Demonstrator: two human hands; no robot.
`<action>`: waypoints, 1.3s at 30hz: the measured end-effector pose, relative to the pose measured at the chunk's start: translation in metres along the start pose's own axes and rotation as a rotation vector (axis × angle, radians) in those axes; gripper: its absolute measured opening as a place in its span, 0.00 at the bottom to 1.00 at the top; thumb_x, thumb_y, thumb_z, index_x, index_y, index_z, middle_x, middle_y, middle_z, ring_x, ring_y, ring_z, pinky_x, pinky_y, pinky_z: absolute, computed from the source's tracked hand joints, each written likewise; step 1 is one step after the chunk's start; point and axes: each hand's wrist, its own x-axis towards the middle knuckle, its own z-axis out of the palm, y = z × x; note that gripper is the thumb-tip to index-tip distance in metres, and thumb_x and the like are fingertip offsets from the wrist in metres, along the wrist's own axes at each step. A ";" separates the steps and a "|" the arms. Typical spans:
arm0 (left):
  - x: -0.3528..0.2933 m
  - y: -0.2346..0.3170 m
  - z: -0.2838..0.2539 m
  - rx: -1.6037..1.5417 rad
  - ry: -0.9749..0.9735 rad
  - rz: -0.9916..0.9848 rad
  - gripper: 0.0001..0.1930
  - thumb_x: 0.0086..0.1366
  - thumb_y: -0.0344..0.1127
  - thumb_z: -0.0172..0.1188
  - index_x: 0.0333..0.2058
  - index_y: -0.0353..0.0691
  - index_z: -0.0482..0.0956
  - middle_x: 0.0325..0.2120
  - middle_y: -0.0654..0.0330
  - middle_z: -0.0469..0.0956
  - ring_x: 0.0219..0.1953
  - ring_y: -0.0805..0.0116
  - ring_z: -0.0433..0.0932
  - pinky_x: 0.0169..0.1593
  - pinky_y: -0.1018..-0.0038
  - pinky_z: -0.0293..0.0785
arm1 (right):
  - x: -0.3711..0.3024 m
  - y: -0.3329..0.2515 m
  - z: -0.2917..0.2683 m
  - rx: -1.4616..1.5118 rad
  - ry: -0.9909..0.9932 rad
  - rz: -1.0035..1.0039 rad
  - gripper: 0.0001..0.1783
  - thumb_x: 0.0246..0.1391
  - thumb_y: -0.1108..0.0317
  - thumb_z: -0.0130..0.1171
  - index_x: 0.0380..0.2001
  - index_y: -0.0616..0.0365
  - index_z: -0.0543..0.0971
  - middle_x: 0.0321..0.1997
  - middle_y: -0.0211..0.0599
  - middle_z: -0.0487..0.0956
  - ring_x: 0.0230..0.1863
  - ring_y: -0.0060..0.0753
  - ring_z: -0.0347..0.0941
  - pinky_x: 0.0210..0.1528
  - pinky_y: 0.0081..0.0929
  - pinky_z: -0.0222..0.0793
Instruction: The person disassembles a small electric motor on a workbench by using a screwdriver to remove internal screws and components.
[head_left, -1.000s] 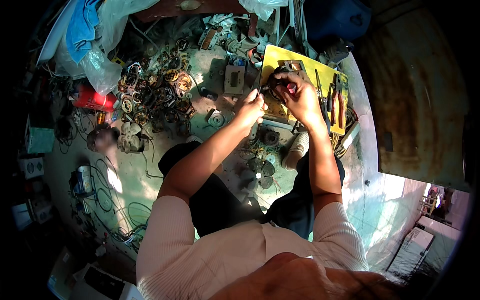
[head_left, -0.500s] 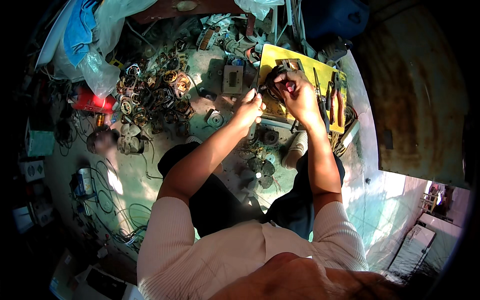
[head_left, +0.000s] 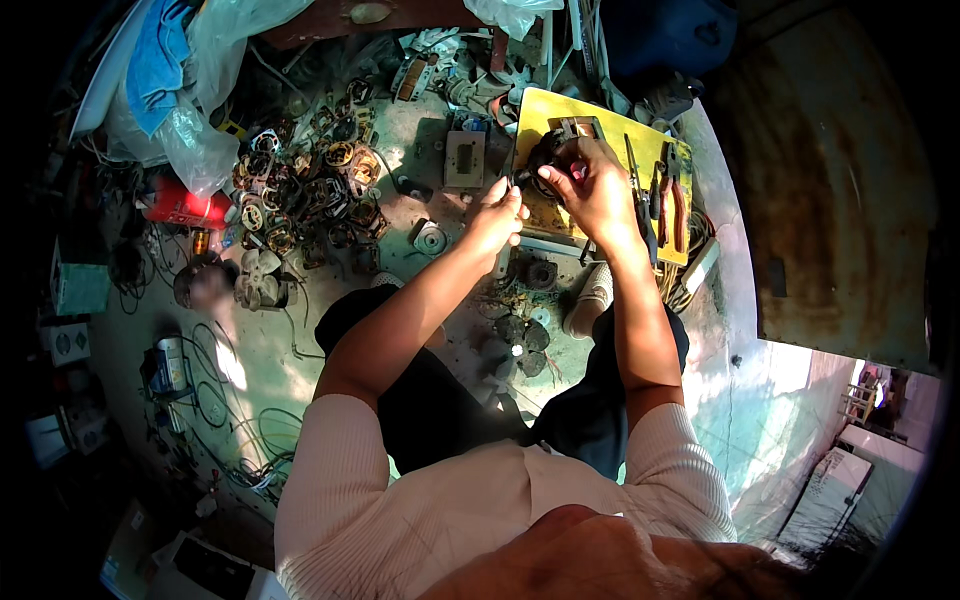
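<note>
My left hand [head_left: 497,218] is closed in a pinch left of the yellow board [head_left: 540,112]. A thin dark strip [head_left: 511,165] rises from its fingertips; its kind is not clear. Over the board, the fingers of my right hand [head_left: 602,200] are curled around a small red-ended thing [head_left: 578,171], mostly hidden by them. Directly beside these fingers, a dark, round motor part with a coil [head_left: 542,160] rests on the board. Pliers with red handles [head_left: 682,215] and a long dark tool [head_left: 634,165] lie at the board's right side.
Many motor coils and cores [head_left: 335,185] are heaped on the floor at the left. A pale box [head_left: 465,158] stands left of the board. A black fan blade [head_left: 522,345] lies between my feet. Cables [head_left: 235,440] coil at the lower left; a rusty panel [head_left: 840,200] stands at the right.
My right thumb has shifted down and left across the motor part, and the fingers have turned around the red-ended thing. My left hand stays almost in place.
</note>
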 end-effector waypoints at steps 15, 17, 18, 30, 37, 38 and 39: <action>-0.001 0.003 -0.001 0.006 -0.012 -0.021 0.20 0.75 0.41 0.43 0.63 0.50 0.57 0.29 0.69 0.65 0.23 0.83 0.58 0.25 0.84 0.60 | 0.000 0.006 0.003 0.084 0.026 -0.065 0.12 0.51 0.81 0.61 0.40 0.57 0.80 0.36 0.34 0.78 0.29 0.22 0.72 0.34 0.19 0.69; 0.000 0.002 -0.002 0.004 -0.025 -0.017 0.21 0.75 0.41 0.43 0.64 0.50 0.56 0.29 0.69 0.66 0.23 0.84 0.58 0.25 0.84 0.60 | 0.000 0.005 0.001 0.118 0.021 -0.064 0.13 0.50 0.82 0.60 0.40 0.57 0.80 0.36 0.33 0.79 0.31 0.20 0.73 0.35 0.18 0.69; 0.000 0.001 -0.003 0.001 -0.016 -0.018 0.21 0.75 0.41 0.43 0.64 0.50 0.56 0.29 0.69 0.66 0.22 0.84 0.58 0.25 0.84 0.60 | 0.000 0.005 0.000 0.132 0.015 -0.054 0.13 0.50 0.83 0.60 0.39 0.57 0.80 0.36 0.33 0.79 0.31 0.20 0.73 0.35 0.17 0.68; -0.004 0.005 -0.002 0.008 -0.038 0.009 0.11 0.74 0.44 0.44 0.49 0.49 0.66 0.28 0.73 0.65 0.22 0.86 0.56 0.24 0.86 0.56 | 0.010 0.022 -0.074 -0.083 0.109 0.220 0.08 0.50 0.74 0.61 0.37 0.58 0.81 0.32 0.38 0.83 0.31 0.30 0.79 0.37 0.24 0.72; -0.001 0.005 -0.001 0.018 -0.051 0.001 0.14 0.74 0.43 0.44 0.55 0.50 0.66 0.29 0.71 0.66 0.21 0.85 0.56 0.23 0.85 0.57 | 0.005 0.069 -0.070 -0.245 -0.031 0.190 0.22 0.43 0.64 0.70 0.43 0.57 0.80 0.41 0.44 0.80 0.37 0.39 0.78 0.41 0.32 0.73; -0.003 0.006 0.000 0.022 -0.036 0.007 0.13 0.74 0.43 0.44 0.53 0.50 0.66 0.28 0.71 0.65 0.21 0.85 0.57 0.23 0.85 0.57 | 0.005 0.047 -0.068 -0.208 -0.071 0.182 0.25 0.42 0.61 0.72 0.45 0.58 0.80 0.43 0.43 0.79 0.36 0.37 0.77 0.41 0.31 0.72; -0.004 0.007 0.001 0.027 -0.023 0.013 0.12 0.75 0.43 0.43 0.51 0.49 0.66 0.28 0.72 0.65 0.21 0.85 0.57 0.24 0.85 0.57 | 0.004 0.027 -0.065 -0.173 -0.109 0.175 0.28 0.41 0.58 0.73 0.46 0.58 0.79 0.45 0.43 0.78 0.36 0.36 0.76 0.41 0.31 0.72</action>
